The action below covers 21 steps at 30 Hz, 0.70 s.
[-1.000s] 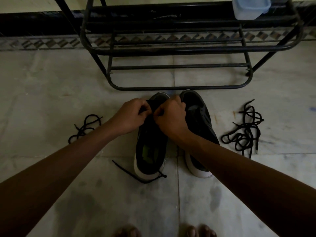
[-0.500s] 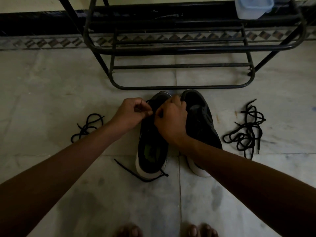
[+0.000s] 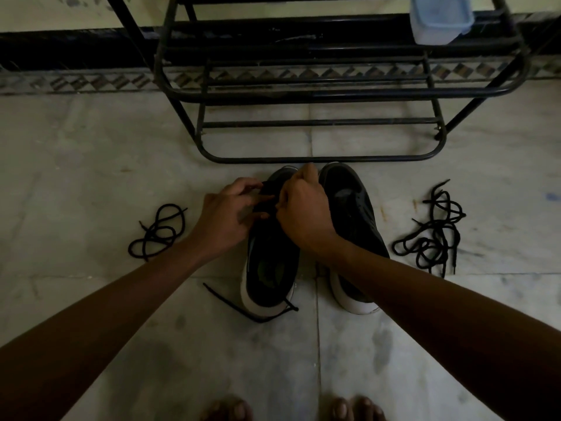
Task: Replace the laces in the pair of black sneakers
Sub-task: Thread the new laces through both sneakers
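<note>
Two black sneakers with white soles stand side by side on the floor, toes pointing away from me: the left sneaker (image 3: pixel 270 268) and the right sneaker (image 3: pixel 353 214). My left hand (image 3: pixel 226 212) and my right hand (image 3: pixel 303 214) are both over the left sneaker's front eyelets. The right hand is closed in a fist on a black lace; the left hand's fingertips pinch at the same spot. A loose lace end (image 3: pixel 243 308) trails from that sneaker's heel across the floor. The eyelets themselves are hidden by my hands.
A coiled black lace (image 3: pixel 158 233) lies on the floor to the left, a bigger tangle of black laces (image 3: pixel 431 235) to the right. A black metal shoe rack (image 3: pixel 321 92) stands just beyond the toes, with a pale plastic box (image 3: pixel 440 19) on it. My bare toes (image 3: pixel 291 408) show at the bottom edge.
My right hand has lifted slightly toward the toe of the left sneaker, and the left hand's fingers have loosened and spread. The sneakers and loose laces have not moved.
</note>
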Tool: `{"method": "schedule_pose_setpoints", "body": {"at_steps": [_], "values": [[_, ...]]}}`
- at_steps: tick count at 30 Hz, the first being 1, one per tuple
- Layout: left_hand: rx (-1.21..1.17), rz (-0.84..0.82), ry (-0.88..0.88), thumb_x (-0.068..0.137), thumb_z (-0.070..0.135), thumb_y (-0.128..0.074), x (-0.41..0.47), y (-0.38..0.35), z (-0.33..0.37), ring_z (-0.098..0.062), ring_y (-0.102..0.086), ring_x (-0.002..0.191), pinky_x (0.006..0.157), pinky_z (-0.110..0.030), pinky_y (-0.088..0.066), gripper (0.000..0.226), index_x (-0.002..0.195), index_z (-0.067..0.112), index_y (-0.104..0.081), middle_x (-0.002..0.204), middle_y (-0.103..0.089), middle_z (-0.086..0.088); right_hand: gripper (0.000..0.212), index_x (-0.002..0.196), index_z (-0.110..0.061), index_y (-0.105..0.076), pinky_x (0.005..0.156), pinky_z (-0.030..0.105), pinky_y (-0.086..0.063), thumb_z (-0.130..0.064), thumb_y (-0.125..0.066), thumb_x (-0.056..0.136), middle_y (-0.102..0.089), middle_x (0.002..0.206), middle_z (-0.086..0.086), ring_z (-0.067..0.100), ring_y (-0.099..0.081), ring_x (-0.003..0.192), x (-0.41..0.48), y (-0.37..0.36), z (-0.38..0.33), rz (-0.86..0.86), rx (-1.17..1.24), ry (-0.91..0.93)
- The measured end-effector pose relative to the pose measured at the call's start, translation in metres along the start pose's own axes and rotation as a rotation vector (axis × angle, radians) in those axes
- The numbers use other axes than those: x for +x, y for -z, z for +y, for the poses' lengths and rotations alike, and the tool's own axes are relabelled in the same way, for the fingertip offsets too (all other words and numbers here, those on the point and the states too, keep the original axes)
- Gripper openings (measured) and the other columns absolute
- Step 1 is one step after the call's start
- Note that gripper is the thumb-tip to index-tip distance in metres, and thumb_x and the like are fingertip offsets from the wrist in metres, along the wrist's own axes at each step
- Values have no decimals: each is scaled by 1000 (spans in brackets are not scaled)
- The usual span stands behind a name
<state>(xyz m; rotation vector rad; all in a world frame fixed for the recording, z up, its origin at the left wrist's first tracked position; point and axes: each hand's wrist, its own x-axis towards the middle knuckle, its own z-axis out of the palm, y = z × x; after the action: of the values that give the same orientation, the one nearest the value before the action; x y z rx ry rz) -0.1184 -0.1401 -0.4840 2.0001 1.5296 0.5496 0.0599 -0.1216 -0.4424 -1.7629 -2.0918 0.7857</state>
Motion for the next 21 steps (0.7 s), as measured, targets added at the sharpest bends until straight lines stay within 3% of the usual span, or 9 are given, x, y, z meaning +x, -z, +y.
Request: {"method": "schedule_pose_setpoints", "body": {"at_steps": [2, 7, 9, 11, 13, 14, 16, 18, 21], "values": [[124, -2, 26, 91, 35, -65, -1, -2, 3, -23, -58, 129, 100, -57, -47, 37, 127, 35, -70, 145, -52, 3, 4, 89, -3, -64, 86, 42, -55, -3, -64, 86, -38, 126, 11, 30, -54, 101, 0, 3, 1, 23, 13, 25], [339, 46, 36, 93, 32, -66, -6, -10, 9, -22, -53, 130, 90, -46, -38, 40, 132, 41, -64, 151, -46, 5, 10, 85, -6, -62, 90, 36, -53, 4, -60, 86, -47, 117, 7, 21, -50, 105, -3, 18, 12, 174, 156, 66], [358, 74, -10, 91, 35, -61, -7, -14, 10, -19, -46, 137, 89, -44, -35, 46, 137, 37, -57, 158, -37, 7, 14, 85, -3, -62, 89, 33, -56, 9, -55, 88, -61, 105, 8, 18, -61, 98, -2, 31, 15, 197, 417, -20], [333, 56, -38, 90, 33, -58, -8, -16, 11, -14, -38, 142, 89, -41, -29, 58, 147, 35, -44, 164, -26, 11, 9, 93, 4, -57, 84, 37, -61, 7, -50, 96, -68, 93, 13, 21, -70, 87, -1, 44, 10, 151, 890, -132], [274, 15, -46, 92, 34, -51, -5, -17, 10, -10, -37, 143, 89, -40, -24, 67, 155, 41, -27, 163, -26, 16, 10, 99, 0, -53, 71, 38, -60, 2, -44, 103, -64, 83, 14, 21, -66, 69, 1, 57, 1, 61, 1280, -190], [259, -2, -39, 93, 35, -46, -6, -19, 9, -9, -37, 142, 89, -39, -21, 69, 156, 44, -21, 161, -27, 19, 10, 100, -3, -52, 62, 34, -56, 1, -43, 103, -61, 80, 12, 17, -60, 62, 2, 63, -2, 41, 1308, -168], [281, -12, -12, 95, 30, -45, -7, -23, 7, -8, -34, 143, 88, -35, -14, 73, 158, 46, -11, 158, -24, 22, 9, 97, -4, -51, 52, 25, -46, -2, -45, 103, -61, 77, 10, 10, -54, 57, 7, 75, -4, 54, 1126, -55], [304, -5, 29, 95, 23, -53, -8, -28, 5, -11, -29, 146, 88, -33, -9, 82, 159, 43, -7, 157, -22, 19, 6, 93, -4, -52, 51, 26, -48, -6, -52, 99, -64, 79, 8, 11, -60, 63, 14, 85, -1, 121, 684, 137], [310, 24, 74, 92, 20, -59, -10, -34, 8, -14, -28, 146, 91, -36, -11, 86, 160, 36, -10, 158, -24, 13, 17, 103, -17, -53, 69, 36, -55, -26, -64, 94, -59, 95, 3, 16, -58, 84, 21, 89, 7, -21, -115, 371]]}}
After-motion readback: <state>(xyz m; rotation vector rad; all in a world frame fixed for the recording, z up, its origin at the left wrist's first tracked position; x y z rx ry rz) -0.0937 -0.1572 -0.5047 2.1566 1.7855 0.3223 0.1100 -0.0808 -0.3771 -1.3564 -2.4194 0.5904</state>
